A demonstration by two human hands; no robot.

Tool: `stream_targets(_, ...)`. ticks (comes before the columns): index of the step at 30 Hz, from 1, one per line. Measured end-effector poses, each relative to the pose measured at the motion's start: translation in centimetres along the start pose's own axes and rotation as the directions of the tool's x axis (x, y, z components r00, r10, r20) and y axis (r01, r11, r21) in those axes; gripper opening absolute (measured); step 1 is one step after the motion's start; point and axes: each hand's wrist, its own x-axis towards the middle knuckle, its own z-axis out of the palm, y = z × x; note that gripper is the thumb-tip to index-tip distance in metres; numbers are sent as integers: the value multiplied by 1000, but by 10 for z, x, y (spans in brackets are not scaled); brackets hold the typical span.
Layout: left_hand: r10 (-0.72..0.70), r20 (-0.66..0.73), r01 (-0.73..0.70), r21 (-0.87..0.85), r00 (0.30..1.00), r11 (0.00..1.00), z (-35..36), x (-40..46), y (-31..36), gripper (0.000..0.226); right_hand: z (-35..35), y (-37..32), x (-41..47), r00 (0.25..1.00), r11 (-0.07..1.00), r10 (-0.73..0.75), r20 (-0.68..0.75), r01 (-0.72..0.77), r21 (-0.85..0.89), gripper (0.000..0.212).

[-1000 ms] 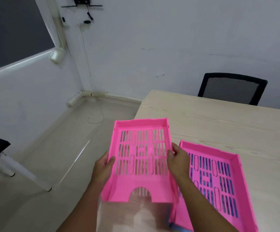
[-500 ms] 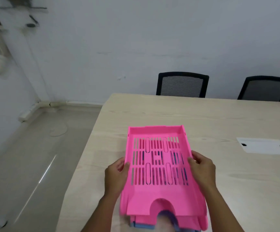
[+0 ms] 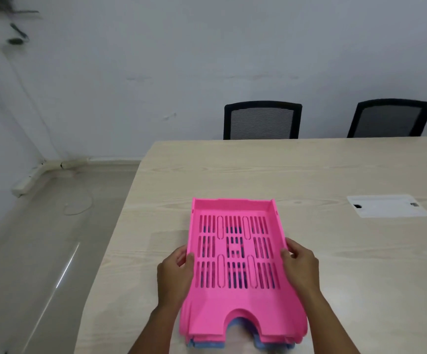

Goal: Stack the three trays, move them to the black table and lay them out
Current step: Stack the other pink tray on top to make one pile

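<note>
At the near edge of a pale wooden table [image 3: 309, 175], a person's two bare hands clasp a bright pink tray [image 3: 235, 254] by its long sides. Left hand [image 3: 175, 274] wraps the left wall, thumb hooked over the rim; right hand [image 3: 300, 264] does the same on the right wall, fingers curled closed around it. This tray is shallow plastic, its floor cut with rows of narrow slots, and its near lip has a half-round notch. It sits on top of a stack: the edge of a second pink tray [image 3: 296, 341] shows just beneath, and a blue tray [image 3: 207, 346] peeks out at the bottom near edge. Farther right on the table lies a white rectangular cover plate [image 3: 386, 206]. Beyond the far edge stand two black mesh-backed chairs [image 3: 262, 120] against a white wall [image 3: 207, 60]. Grey floor [image 3: 41, 238] lies to the left.
</note>
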Motion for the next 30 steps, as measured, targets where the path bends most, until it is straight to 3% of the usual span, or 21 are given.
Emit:
stream_targets(8, -3, -9, 3, -24, 1000, 1000, 11, 1, 3, 31, -4, 2, 11, 1000, 1000, 1, -4, -2, -31, 41)
stream_targets(19, -27, 13, 27, 9, 1000, 1000, 11, 6, 0, 29, -4, 9, 10, 999, 997, 47, 14, -48, 56, 40)
stream_targets(21, -58, 65, 56, 34, 996, 998, 10, 8, -1, 37, -3, 11, 9, 995, 994, 84, 62, -88, 68, 37)
stream_targets(23, -161, 169, 153, 59, 972, 986, 11, 14, -7, 60, -1, 19, 10, 974, 982, 170, 151, -180, 59, 40)
stream_targets(27, -358, 378, 410, -63, 854, 910, 15, 28, -34, 113, 1, 32, 15, 899, 928, 262, 352, -335, 166, 43)
stream_targets(30, -356, 470, 437, -71, 808, 897, 19, 32, -51, 100, 0, 36, 20, 869, 891, 278, 410, -393, 229, 57)
